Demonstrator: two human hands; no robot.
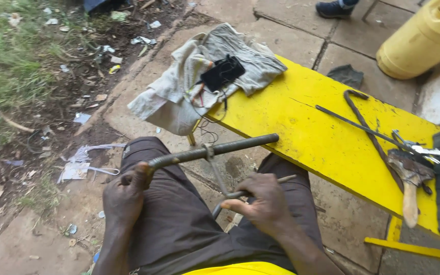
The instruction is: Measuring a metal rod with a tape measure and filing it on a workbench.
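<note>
Left hand grips the pipe; right hand pinches a thin rod — seemingly hooked around it, liable to slip.

A yellow bench bears crumpled cloth, a hammer, and thin rods, possibly steel.

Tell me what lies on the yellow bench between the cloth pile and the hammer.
In the head view, thin metal rods cross the yellow bench between the cloth pile and hammer; otherwise bare.
</note>
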